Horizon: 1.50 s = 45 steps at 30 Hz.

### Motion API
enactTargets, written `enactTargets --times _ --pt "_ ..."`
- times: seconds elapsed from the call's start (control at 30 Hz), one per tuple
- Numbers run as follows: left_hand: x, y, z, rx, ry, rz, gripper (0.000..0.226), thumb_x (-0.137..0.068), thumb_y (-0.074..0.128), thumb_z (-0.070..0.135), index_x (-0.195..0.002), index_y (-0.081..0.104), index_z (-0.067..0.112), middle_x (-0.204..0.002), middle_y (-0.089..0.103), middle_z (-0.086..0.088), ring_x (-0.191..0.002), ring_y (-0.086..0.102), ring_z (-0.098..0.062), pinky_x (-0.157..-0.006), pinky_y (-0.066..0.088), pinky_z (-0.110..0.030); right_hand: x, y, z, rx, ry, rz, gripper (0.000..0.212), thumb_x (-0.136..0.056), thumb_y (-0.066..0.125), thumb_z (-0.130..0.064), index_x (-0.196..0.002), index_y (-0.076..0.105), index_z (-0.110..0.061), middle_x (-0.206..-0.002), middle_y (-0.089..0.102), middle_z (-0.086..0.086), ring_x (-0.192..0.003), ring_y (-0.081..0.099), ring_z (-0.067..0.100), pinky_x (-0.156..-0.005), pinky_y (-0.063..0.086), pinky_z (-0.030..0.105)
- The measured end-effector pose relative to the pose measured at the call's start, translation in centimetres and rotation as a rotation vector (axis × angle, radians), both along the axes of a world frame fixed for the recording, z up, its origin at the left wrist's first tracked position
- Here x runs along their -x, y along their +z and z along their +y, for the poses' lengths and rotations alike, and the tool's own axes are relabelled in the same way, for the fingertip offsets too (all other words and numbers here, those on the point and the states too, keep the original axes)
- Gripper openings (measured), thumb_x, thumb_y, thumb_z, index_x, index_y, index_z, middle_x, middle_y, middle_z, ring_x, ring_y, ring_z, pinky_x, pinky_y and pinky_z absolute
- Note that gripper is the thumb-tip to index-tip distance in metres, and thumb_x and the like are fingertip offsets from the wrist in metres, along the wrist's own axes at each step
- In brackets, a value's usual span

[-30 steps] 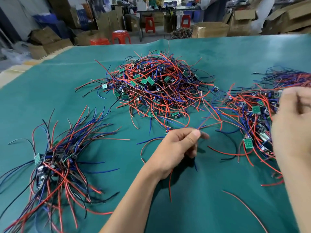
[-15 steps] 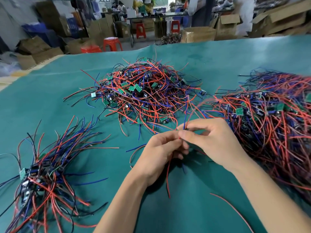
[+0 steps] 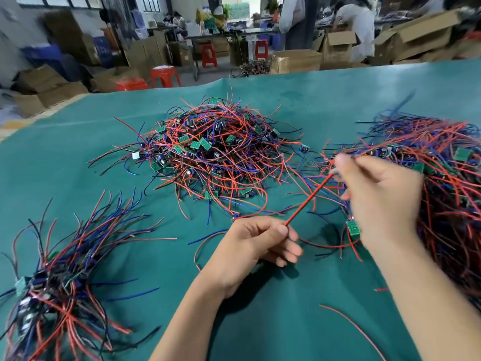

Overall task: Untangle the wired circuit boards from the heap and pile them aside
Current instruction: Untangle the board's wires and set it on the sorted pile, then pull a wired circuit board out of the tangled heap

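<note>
Both hands pinch one taut red wire [image 3: 305, 201]: left hand [image 3: 256, 242] low, right hand [image 3: 377, 201] beside the right-hand heap [image 3: 447, 183]. She is untangling; next, I judge, draw its circuit board free toward the sorted pile [image 3: 57, 277].

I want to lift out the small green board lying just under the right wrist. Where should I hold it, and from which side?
Pinch the green board by its two bare long edges, coming from above and the near side. It lies almost flat on the mat, and its wires seem to run off toward the right heap, so that side looks crowded.
</note>
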State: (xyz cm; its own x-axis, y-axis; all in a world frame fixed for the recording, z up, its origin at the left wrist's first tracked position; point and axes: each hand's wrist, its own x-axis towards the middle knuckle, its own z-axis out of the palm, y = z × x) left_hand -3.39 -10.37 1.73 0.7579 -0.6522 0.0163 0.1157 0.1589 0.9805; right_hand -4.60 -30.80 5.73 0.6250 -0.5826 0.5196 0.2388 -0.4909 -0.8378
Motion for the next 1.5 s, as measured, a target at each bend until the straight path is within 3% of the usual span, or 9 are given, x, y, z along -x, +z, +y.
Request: enactTargets --times 0.23,0.37,0.43,0.6,0.77,1.03,1.2,1.4,1.5 --pt "-0.3 -0.4 -0.3 0.03 0.116 0.034 0.02 -0.101 0.051 0.011 -0.095 0.067 0.001 -0.085 0.072 -0.014 -0.073 0.067 -0.017 -0.069 0.055 -0.023 0.4 8.6 -8.0 0.131 -0.145 0.152 0.021 -0.077 0.059 -0.069 -0.064 0.067 -0.054 -0.059 0.06 -0.016 -0.048 0.055 0.0 -0.05 0.044 0.026" --pt "-0.4 -0.3 -0.5 0.052 0.166 0.079 0.016 -0.1 0.051 0.006 -0.096 0.065 -0.001 -0.084 0.072 -0.015 -0.071 0.065 -0.018 -0.069 0.055 -0.023 -2.8 9.2 -15.0 0.359 -0.15 0.608 0.031 -0.083 0.073 -0.029 -0.07 0.061 -0.003 -0.078 0.057 0.013 -0.075 0.051 0.026 -0.076 0.044 0.032" --pt "-0.3 -0.2 -0.4 0.054 0.173 0.085 0.015 -0.099 0.051 0.003 -0.094 0.064 -0.001 -0.084 0.071 -0.016 -0.071 0.065 -0.019 -0.07 0.055 -0.023 -3.4 9.1 -13.7 0.494 -0.168 0.628 0.018 -0.087 0.078 -0.022 -0.089 0.067 -0.009 -0.087 0.063 0.011 -0.087 0.059 0.026 -0.09 0.048 0.038" --pt "-0.2 -0.1 -0.4 0.054 0.179 0.087 0.014 -0.097 0.053 0.0 -0.089 0.065 0.002 -0.085 0.069 -0.019 -0.072 0.063 -0.02 -0.069 0.055 -0.023 -3.4 7.7 0.7 0.8 0.262 0.498 0.013 -0.08 0.066 -0.037 -0.082 0.079 -0.039 -0.072 0.07 -0.025 -0.06 0.056 -0.012 -0.063 0.039 0.007" --pt "-0.2 -0.1 -0.4 0.037 0.203 0.096 0.012 -0.096 0.053 -0.002 -0.099 0.064 -0.007 -0.086 0.069 -0.019 -0.072 0.063 -0.02 -0.069 0.055 -0.022 -8.6 0.8 8.6 0.959 0.49 0.653 0.026 -0.095 0.062 -0.014 -0.116 0.073 -0.026 -0.115 0.071 0.002 -0.115 0.062 0.026 -0.096 0.051 0.038" --pt "-0.3 -0.2 -0.3 0.028 0.201 0.094 0.013 -0.096 0.051 -0.005 -0.097 0.064 -0.001 -0.084 0.069 -0.017 -0.072 0.063 -0.019 -0.071 0.055 -0.024 -9.7 -0.8 7.1 0.949 0.436 0.625 0.002 -0.092 0.073 -0.018 -0.094 0.074 -0.017 -0.099 0.058 -0.003 -0.104 0.059 0.026 -0.089 0.048 0.037" --pt "-0.4 -0.3 -0.4 0.042 0.204 0.087 0.012 -0.095 0.053 -0.005 -0.097 0.064 -0.002 -0.083 0.069 -0.017 -0.07 0.063 -0.019 -0.07 0.055 -0.024 -7.4 1.3 5.0 0.509 0.417 0.389 0.009 -0.088 0.075 -0.008 -0.085 0.078 -0.017 -0.084 0.075 -0.002 -0.078 0.069 0.015 -0.082 0.054 0.031" --pt "-0.5 -0.3 -0.3 0.076 0.217 0.121 0.019 -0.094 0.053 -0.008 -0.11 0.061 -0.003 -0.088 0.072 -0.022 -0.073 0.064 -0.023 -0.071 0.056 -0.026 -3.1 4.5 0.8 -0.73 0.573 -0.126 0.008 -0.091 0.068 -0.004 -0.087 0.07 -0.011 -0.086 0.076 0.008 -0.076 0.07 0.015 -0.068 0.056 0.023" --pt "-0.5 -0.3 -0.4 0.074 0.22 0.108 0.019 -0.095 0.053 -0.006 -0.111 0.061 0.0 -0.09 0.072 -0.022 -0.073 0.066 -0.023 -0.071 0.057 -0.027 -2.1 3.7 0.2 -0.988 0.575 -0.192 0.002 -0.09 0.065 -0.006 -0.088 0.065 -0.007 -0.078 0.075 0.007 -0.076 0.073 0.017 -0.072 0.059 0.022"
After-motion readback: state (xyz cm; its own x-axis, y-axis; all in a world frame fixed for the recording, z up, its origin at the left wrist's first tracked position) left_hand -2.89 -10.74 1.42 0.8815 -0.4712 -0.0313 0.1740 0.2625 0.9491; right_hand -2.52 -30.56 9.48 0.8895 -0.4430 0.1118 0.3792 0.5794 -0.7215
